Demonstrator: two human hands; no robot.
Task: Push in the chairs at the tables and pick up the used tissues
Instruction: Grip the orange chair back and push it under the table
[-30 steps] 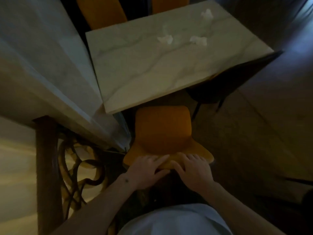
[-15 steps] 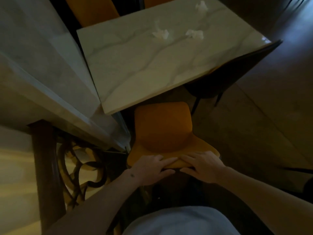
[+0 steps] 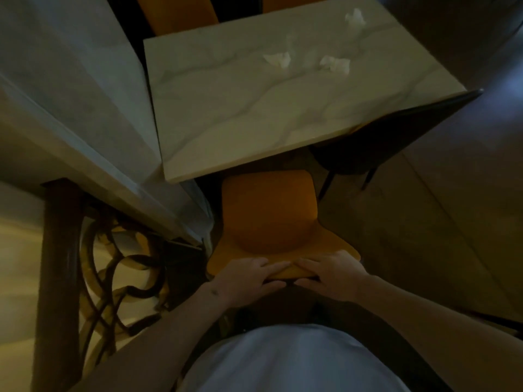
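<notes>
Head view: the chair [image 3: 268,219], half under the bench [image 3: 226,114], is gripped at its backrest top by left hand [image 3: 249,275] and right hand [image 3: 331,274]. It is judged rigid, fairly light, best pushed there.

Front of orange chair [image 3: 268,210] seat hidden under marble table [image 3: 254,108]. Dark chair [image 3: 396,137] mostly covered by same tabletop. Two orange chairs [image 3: 175,12] beyond cut off by top edge. Fingertips [image 3: 278,283] tucked behind backrest, unseen.
</notes>
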